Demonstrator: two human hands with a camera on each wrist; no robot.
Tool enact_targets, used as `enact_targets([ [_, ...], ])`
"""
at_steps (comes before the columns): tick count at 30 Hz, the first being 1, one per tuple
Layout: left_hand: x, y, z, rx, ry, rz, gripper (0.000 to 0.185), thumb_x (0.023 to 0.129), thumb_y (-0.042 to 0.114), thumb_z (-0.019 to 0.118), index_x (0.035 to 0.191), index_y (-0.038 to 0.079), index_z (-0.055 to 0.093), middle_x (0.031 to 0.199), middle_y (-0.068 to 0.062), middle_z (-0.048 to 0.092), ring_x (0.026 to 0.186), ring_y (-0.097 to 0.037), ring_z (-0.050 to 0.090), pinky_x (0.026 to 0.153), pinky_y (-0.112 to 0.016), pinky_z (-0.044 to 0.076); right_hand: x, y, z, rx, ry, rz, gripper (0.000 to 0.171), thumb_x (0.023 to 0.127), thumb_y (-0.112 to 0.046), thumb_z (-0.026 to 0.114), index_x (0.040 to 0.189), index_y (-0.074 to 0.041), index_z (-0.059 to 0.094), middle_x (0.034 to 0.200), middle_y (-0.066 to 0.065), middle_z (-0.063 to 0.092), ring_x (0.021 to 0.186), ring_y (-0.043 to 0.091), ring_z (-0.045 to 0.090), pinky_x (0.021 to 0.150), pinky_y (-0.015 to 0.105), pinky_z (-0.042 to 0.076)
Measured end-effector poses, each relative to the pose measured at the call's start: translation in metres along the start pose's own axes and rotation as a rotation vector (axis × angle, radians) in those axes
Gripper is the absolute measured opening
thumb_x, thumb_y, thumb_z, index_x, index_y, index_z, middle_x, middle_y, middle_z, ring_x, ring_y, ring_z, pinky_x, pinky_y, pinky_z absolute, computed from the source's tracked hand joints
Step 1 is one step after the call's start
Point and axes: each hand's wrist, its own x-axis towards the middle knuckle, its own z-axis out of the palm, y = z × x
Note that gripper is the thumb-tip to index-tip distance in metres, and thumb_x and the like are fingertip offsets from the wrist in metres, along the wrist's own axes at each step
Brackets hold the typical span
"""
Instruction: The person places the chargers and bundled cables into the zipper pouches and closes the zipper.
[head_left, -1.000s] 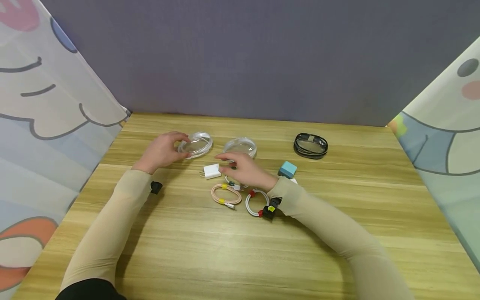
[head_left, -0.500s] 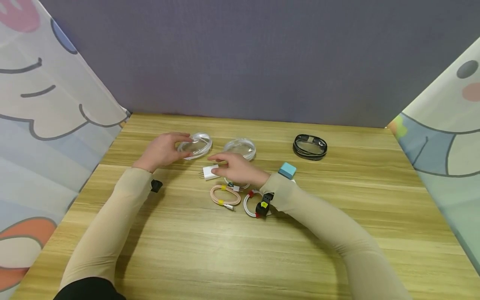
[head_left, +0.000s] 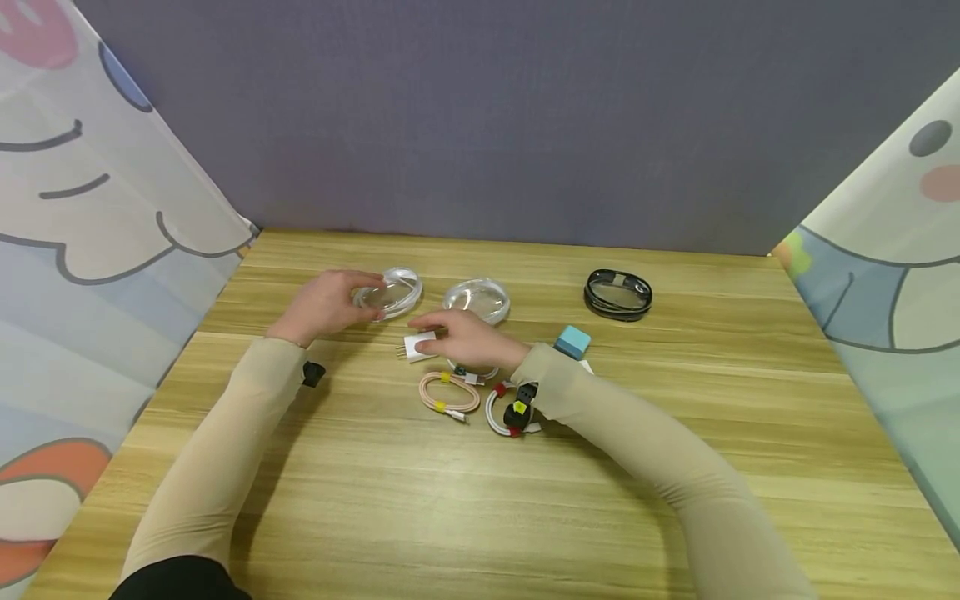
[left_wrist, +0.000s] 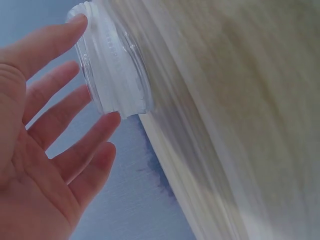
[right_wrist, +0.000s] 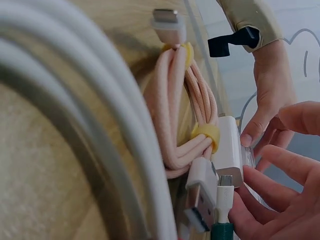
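Observation:
My left hand (head_left: 330,302) lies at the left rim of a clear round case (head_left: 392,292) that holds a coiled white cable. In the left wrist view its fingers (left_wrist: 75,127) are spread and fairly straight, tips against the case (left_wrist: 117,75). My right hand (head_left: 461,336) reaches left over a white charger plug (head_left: 415,347). In the right wrist view its fingertips (right_wrist: 272,160) touch the charger's (right_wrist: 230,150) end, and the thumb stands off above it. A pink coiled cable (head_left: 448,392) with yellow ties lies just in front of the charger.
On the wooden table (head_left: 480,500) lie a second clear case (head_left: 477,298), a black round case (head_left: 618,293), a blue cube charger (head_left: 573,342), a white cable with red ties (head_left: 504,414) and a small white cable (head_left: 474,374) under my right hand. Fabric walls (head_left: 112,250) close in three sides.
My right hand has slid left until its fingertips reach the white charger. The left hand has stayed at the clear case.

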Motion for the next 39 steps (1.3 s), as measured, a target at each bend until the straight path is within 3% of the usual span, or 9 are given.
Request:
enact_targets([
  [6, -0.001, -0.001, 0.001, -0.005, 0.004, -0.01, 0.045, 0.083, 0.03, 0.081, 0.124, 0.014, 0.071, 0.136, -0.008, 0.062, 0.119, -0.033, 0.059, 0.094, -0.054, 0.047, 0.002, 0.007, 0.0, -0.018, -0.006, -0.026, 0.048, 0.095, -0.018, 0.069, 0.14, -0.007, 0.057, 0.138, 0.004, 0.059, 0.122, 0.018, 0.058, 0.102, 0.031, 0.045],
  [9, -0.002, -0.001, 0.001, -0.014, 0.009, -0.014, 0.042, 0.085, 0.031, 0.079, 0.123, 0.014, 0.071, 0.135, -0.007, 0.062, 0.093, -0.028, 0.065, 0.083, -0.048, 0.05, 0.001, 0.009, -0.001, -0.029, -0.011, -0.035, 0.048, 0.092, -0.013, 0.073, 0.138, -0.007, 0.059, 0.135, 0.005, 0.062, 0.116, 0.017, 0.061, 0.098, 0.028, 0.048],
  [11, -0.002, -0.001, 0.001, -0.021, 0.016, -0.013, 0.04, 0.086, 0.032, 0.079, 0.122, 0.015, 0.072, 0.133, -0.007, 0.063, 0.073, -0.023, 0.06, 0.073, -0.044, 0.049, 0.001, 0.01, -0.001, -0.041, -0.01, -0.037, 0.048, 0.09, -0.009, 0.074, 0.136, -0.007, 0.061, 0.131, 0.006, 0.064, 0.111, 0.017, 0.063, 0.095, 0.026, 0.049],
  [14, -0.003, -0.002, 0.001, -0.042, 0.028, -0.005, 0.037, 0.087, 0.033, 0.078, 0.119, 0.016, 0.074, 0.131, -0.006, 0.065, 0.058, -0.02, 0.049, 0.066, -0.041, 0.045, 0.0, 0.01, -0.001, -0.071, -0.014, -0.03, 0.05, 0.087, -0.006, 0.076, 0.135, -0.007, 0.062, 0.127, 0.007, 0.065, 0.107, 0.016, 0.063, 0.092, 0.025, 0.049],
  [20, -0.003, -0.004, 0.001, -0.109, 0.05, 0.002, 0.031, 0.089, 0.035, 0.075, 0.114, 0.017, 0.077, 0.127, -0.003, 0.068, 0.069, -0.019, 0.051, 0.069, -0.037, 0.043, 0.0, 0.011, 0.0, -0.126, -0.029, -0.004, 0.05, 0.087, -0.008, 0.078, 0.134, -0.01, 0.063, 0.129, 0.005, 0.065, 0.106, 0.014, 0.062, 0.091, 0.023, 0.049],
  [24, -0.003, -0.009, -0.001, -0.167, 0.067, -0.014, 0.03, 0.091, 0.035, 0.073, 0.113, 0.016, 0.077, 0.123, -0.003, 0.069, 0.056, -0.017, 0.038, 0.056, -0.034, 0.037, 0.003, 0.01, 0.001, -0.168, -0.02, -0.012, 0.049, 0.086, -0.011, 0.079, 0.133, -0.011, 0.064, 0.126, 0.003, 0.066, 0.099, 0.012, 0.062, 0.087, 0.023, 0.049],
  [27, -0.005, -0.012, -0.002, -0.201, 0.073, -0.028, 0.03, 0.092, 0.036, 0.071, 0.114, 0.015, 0.077, 0.121, -0.003, 0.07, 0.054, -0.017, 0.032, 0.057, -0.033, 0.037, 0.004, 0.009, 0.002, -0.179, -0.015, -0.013, 0.049, 0.086, -0.011, 0.079, 0.133, -0.011, 0.065, 0.125, 0.003, 0.067, 0.096, 0.011, 0.061, 0.085, 0.023, 0.049],
  [34, -0.008, -0.016, -0.004, -0.264, 0.067, -0.04, 0.029, 0.094, 0.035, 0.069, 0.115, 0.017, 0.077, 0.12, -0.006, 0.07, 0.087, -0.021, 0.058, 0.078, -0.039, 0.047, 0.005, 0.008, 0.005, -0.189, 0.003, 0.012, 0.049, 0.084, -0.008, 0.079, 0.131, -0.012, 0.066, 0.127, 0.002, 0.066, 0.103, 0.013, 0.06, 0.089, 0.024, 0.047],
  [39, -0.009, -0.02, -0.003, -0.32, 0.058, -0.014, 0.031, 0.095, 0.038, 0.068, 0.116, 0.017, 0.077, 0.121, -0.008, 0.07, 0.099, -0.02, 0.064, 0.078, -0.037, 0.053, 0.006, 0.007, 0.005, -0.168, 0.03, 0.039, 0.049, 0.082, -0.004, 0.079, 0.128, -0.013, 0.068, 0.124, 0.0, 0.068, 0.105, 0.013, 0.06, 0.091, 0.025, 0.047],
])
